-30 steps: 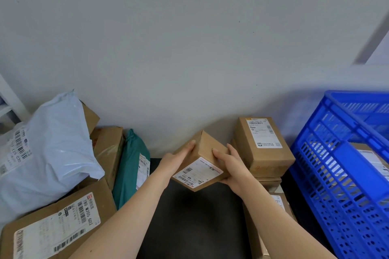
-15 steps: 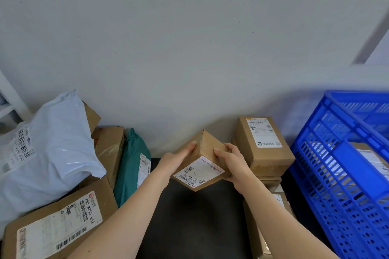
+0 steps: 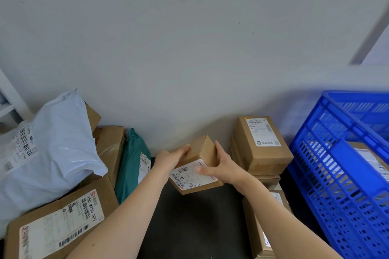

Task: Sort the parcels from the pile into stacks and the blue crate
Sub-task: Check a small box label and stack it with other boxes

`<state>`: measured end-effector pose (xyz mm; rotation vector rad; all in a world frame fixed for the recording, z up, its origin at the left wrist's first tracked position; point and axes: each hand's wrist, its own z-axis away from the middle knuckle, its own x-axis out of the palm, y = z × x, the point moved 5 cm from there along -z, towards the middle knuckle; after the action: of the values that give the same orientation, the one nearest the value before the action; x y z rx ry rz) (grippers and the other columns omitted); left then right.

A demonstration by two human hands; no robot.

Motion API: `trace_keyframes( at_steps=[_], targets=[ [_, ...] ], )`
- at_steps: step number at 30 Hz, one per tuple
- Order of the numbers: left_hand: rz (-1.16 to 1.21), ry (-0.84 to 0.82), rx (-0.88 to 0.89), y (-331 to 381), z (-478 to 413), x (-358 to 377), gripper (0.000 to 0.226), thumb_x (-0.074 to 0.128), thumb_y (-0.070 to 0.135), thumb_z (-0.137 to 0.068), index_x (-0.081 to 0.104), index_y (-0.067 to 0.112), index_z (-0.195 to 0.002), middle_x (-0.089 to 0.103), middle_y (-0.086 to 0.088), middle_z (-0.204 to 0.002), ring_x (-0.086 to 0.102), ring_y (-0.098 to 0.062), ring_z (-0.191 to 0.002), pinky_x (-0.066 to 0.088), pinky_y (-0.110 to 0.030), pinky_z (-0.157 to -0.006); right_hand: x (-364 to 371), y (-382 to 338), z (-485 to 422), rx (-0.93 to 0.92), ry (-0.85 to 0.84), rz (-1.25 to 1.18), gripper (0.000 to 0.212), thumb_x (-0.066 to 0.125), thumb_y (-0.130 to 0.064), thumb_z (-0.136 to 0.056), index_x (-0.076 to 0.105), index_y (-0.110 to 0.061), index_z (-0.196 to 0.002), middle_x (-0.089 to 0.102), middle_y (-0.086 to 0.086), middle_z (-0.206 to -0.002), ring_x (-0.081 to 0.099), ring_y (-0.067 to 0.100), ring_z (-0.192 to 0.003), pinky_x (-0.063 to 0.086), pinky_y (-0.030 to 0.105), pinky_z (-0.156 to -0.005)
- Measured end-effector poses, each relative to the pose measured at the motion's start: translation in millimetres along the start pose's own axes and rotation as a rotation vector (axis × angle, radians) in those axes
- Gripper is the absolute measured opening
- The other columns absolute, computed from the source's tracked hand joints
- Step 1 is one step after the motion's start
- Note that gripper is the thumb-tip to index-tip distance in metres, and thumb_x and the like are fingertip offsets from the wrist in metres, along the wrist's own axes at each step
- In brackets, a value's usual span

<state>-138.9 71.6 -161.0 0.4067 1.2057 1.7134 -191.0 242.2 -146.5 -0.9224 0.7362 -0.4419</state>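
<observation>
At lower left lies the parcel pile (image 3: 63,174), with a pale mailer bag (image 3: 52,147) on top. At centre, the left hand (image 3: 170,159) and right hand (image 3: 223,167) clasp a small cardboard box (image 3: 200,166), tilted above the dark table (image 3: 189,227). Right of it stands a box stack (image 3: 261,149), then the blue crate (image 3: 347,174) at the right edge.

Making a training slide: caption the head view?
Both hands, left and right, hold a small labelled box beside the blue crate.
</observation>
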Motion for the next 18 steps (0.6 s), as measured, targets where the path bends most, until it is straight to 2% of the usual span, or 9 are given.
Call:
trace_keyframes(
  at_steps=[1, 3, 6, 8, 12, 16, 18],
  targets=[
    [-0.004, 0.001, 0.016, 0.6, 1.4, 0.0, 0.067, 0.067, 0.051, -0.082, 0.052, 0.005, -0.128, 0.062, -0.010, -0.110, 0.060, -0.024, -0.093, 0.050, -0.034, -0.076, 0.0, -0.4, -0.8, -0.030, 0.039, 0.079, 0.124, 0.084, -0.046, -0.065, -0.002, -0.028, -0.153, 0.019, 0.001, -0.154, 0.033, 0.023, -0.136, 0.033, 0.044, -0.113],
    [0.003, 0.003, 0.056, 1.7, 4.6, 1.1, 0.069, 0.065, 0.046, -0.086, 0.044, 0.007, -0.139, 0.057, -0.012, -0.125, 0.057, -0.026, -0.107, 0.045, -0.030, -0.079, -4.5, -1.0, -0.1, -0.071, 0.166, 0.101, 0.112, 0.085, -0.034, -0.068, 0.010, -0.026, -0.151, 0.029, 0.002, -0.148, 0.040, 0.021, -0.128, 0.042, 0.042, -0.106],
    [0.079, 0.056, 0.083, 2.4, 5.6, -5.0, 0.069, 0.064, 0.039, -0.089, 0.037, 0.008, -0.144, 0.046, -0.011, -0.142, 0.046, -0.028, -0.127, 0.039, -0.035, -0.097, -11.4, 3.0, 4.3, -0.022, 0.223, -0.030, 0.098, 0.084, -0.029, -0.071, 0.020, -0.023, -0.145, 0.041, 0.000, -0.137, 0.050, 0.021, -0.119, 0.051, 0.036, -0.095],
    [0.154, 0.043, 0.084, 3.5, 5.2, -7.6, 0.068, 0.065, 0.041, -0.088, 0.042, 0.005, -0.141, 0.050, -0.012, -0.139, 0.047, -0.028, -0.126, 0.038, -0.039, -0.107, -15.2, 9.4, 7.9, 0.048, 0.236, -0.197, 0.092, 0.081, -0.028, -0.074, 0.021, -0.021, -0.144, 0.047, 0.002, -0.131, 0.056, 0.022, -0.113, 0.052, 0.033, -0.086],
    [0.221, -0.038, 0.072, 1.7, 6.0, -5.2, 0.083, 0.068, 0.058, -0.077, 0.044, 0.009, -0.139, 0.055, -0.010, -0.135, 0.049, -0.028, -0.126, 0.037, -0.049, -0.109, -13.2, 17.4, 10.7, 0.162, 0.285, -0.551, 0.071, 0.076, -0.035, -0.078, 0.042, -0.014, -0.136, 0.065, 0.006, -0.118, 0.062, 0.018, -0.098, 0.042, 0.026, -0.064],
    [0.319, -0.153, -0.033, -6.2, 10.9, 4.5, 0.071, 0.068, 0.050, -0.082, 0.041, 0.016, -0.139, 0.052, -0.007, -0.136, 0.041, -0.031, -0.133, 0.033, -0.053, -0.108, -4.0, 13.6, 11.9, 0.139, 0.269, -0.638, 0.061, 0.075, -0.034, -0.079, 0.050, -0.013, -0.131, 0.068, 0.005, -0.115, 0.065, 0.020, -0.103, 0.047, 0.025, -0.066],
    [0.383, -0.210, -0.076, -8.2, 12.3, 5.8, 0.067, 0.069, 0.045, -0.082, 0.042, 0.018, -0.136, 0.054, -0.008, -0.133, 0.044, -0.033, -0.129, 0.035, -0.055, -0.106, 0.6, 10.0, 16.4, 0.136, 0.263, -0.650, 0.058, 0.074, -0.033, -0.081, 0.051, -0.013, -0.130, 0.067, 0.005, -0.117, 0.064, 0.020, -0.104, 0.047, 0.025, -0.066]
  ],
)
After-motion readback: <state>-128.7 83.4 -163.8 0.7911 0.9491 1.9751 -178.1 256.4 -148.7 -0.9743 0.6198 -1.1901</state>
